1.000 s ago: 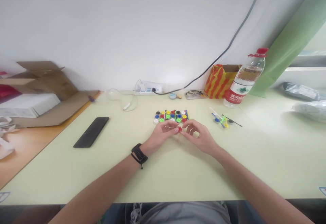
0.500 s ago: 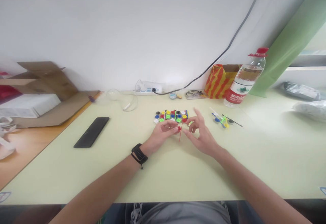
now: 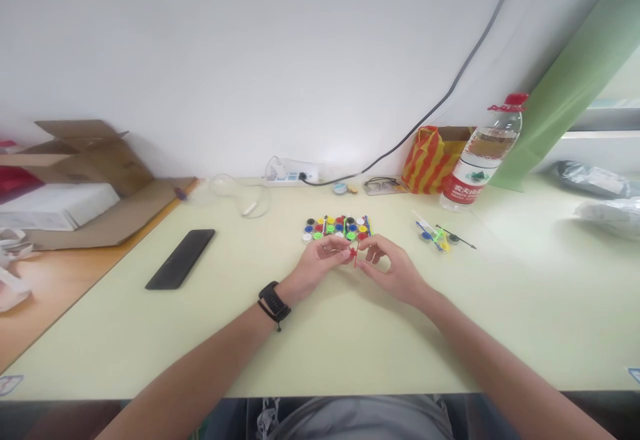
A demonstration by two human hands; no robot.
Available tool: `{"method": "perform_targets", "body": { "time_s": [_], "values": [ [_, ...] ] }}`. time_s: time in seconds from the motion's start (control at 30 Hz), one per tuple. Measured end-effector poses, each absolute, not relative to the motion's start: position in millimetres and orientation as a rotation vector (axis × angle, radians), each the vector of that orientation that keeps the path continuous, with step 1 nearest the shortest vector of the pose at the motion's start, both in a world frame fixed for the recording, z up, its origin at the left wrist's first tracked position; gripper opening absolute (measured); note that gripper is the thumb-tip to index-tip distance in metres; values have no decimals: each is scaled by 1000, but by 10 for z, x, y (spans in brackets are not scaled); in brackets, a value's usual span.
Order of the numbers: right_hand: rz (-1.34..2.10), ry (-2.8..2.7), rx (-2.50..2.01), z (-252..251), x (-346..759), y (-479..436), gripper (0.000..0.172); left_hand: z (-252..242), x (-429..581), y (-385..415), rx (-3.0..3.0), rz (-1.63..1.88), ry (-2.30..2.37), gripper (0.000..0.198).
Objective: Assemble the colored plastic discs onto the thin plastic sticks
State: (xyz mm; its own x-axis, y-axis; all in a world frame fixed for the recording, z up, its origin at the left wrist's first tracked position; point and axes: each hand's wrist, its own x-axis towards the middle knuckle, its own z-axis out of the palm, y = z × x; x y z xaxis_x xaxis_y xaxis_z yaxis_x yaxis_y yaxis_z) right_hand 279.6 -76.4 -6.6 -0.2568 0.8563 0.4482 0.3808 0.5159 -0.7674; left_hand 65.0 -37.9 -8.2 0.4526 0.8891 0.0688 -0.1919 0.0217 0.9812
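In front of me, my left hand pinches a small red plastic piece between thumb and fingertips. A thin red stick runs upright beside that piece; whether the two are joined I cannot tell. My right hand curls in from the right, its index finger near the stick's top and its thumb near the lower part, gripping it. Just beyond the hands lie rows of colourful round plastic discs with thin sticks among them. Farther right sits a small group of coloured sticks and discs.
At left lie a black flat slab and an open cardboard box. Along the wall are a power strip, a cable, glasses, a striped bag and a large water bottle. Plastic-wrapped packages rest at far right.
My right hand's raised index finger has come down, and its thumb and index now close on the red stick. My left hand stays in place with the red piece.
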Motion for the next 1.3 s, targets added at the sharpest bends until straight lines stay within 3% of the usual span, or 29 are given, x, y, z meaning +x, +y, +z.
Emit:
{"method": "perform_targets", "body": {
  "time_s": [0.2,0.33,0.43,0.53,0.63,0.83,1.1,1.3],
  "values": [
    [592,-1890,-1045,-42,2822,-757,20,-84,652,-373,1254,953,701,27],
    [261,-1896,-1226,-2,3097,-623,23,-67,653,-378,1211,955,716,31],
    [-97,-1823,-1534,-46,3499,-496,34,-39,655,-388,1152,942,734,37],
    [-247,-1731,-1952,-188,3922,-446,53,-24,663,-394,1103,938,727,33],
    [-131,-1805,-2140,-379,4229,-453,61,-34,672,-385,1046,952,704,28],
    [-54,-2076,-1876,-601,4411,-419,51,-111,663,-350,1116,966,749,36],
    [93,-2170,-1534,-542,4211,-705,41,-152,674,-460,1833,887,867,25],
    [236,-2307,-1378,-367,3859,-1189,34,-87,674,-508,2042,835,907,31]
  ]
}}
